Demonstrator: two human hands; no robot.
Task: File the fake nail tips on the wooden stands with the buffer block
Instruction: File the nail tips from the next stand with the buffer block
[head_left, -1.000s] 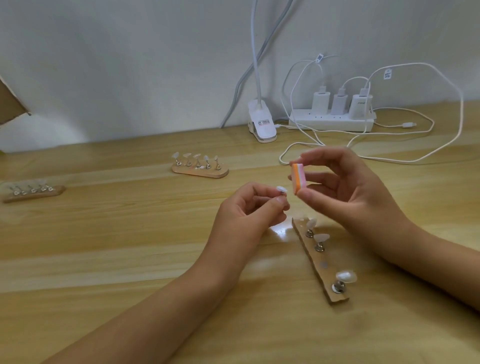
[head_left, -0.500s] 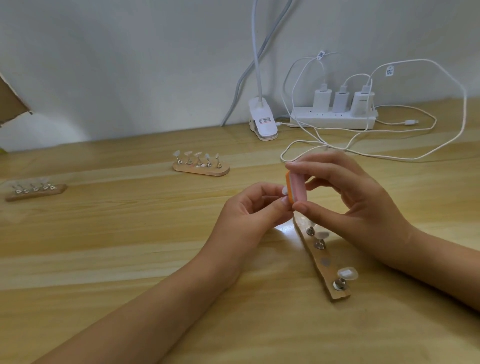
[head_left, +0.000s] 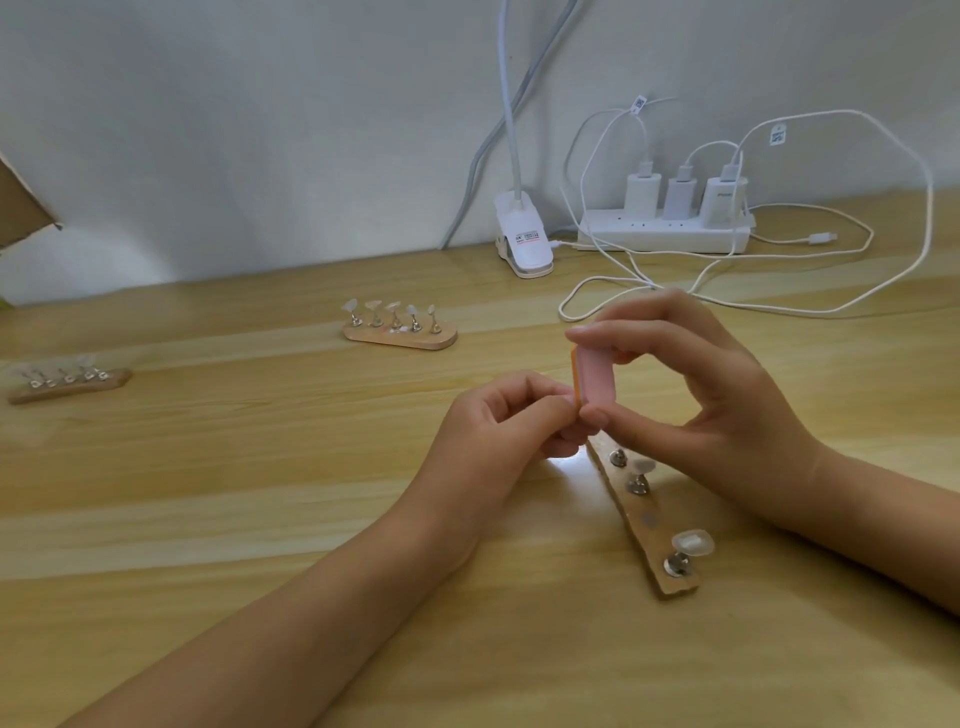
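Wooden desk (head_left: 260, 493), front centre | buffer block (head_left: 592, 376) was pinched on edge by right hand (head_left: 727, 410), above stand (head_left: 644, 525) | left hand (head_left: 498, 431) pinched at its lower corner, nail tip presumably inside, hidden | block judged light, spongy; grip by its ends.

We log the lower-right stand (head_left: 647, 543) as bare matt wood, holders (head_left: 675, 564) shiny metal, nail tips (head_left: 692, 542) translucent glossy plastic. Centre buffer block (head_left: 597, 376) looks matt. Table (head_left: 208, 493): smooth wood grain, slight sheen. Upper-right power strip (head_left: 665, 239): smooth white plastic.
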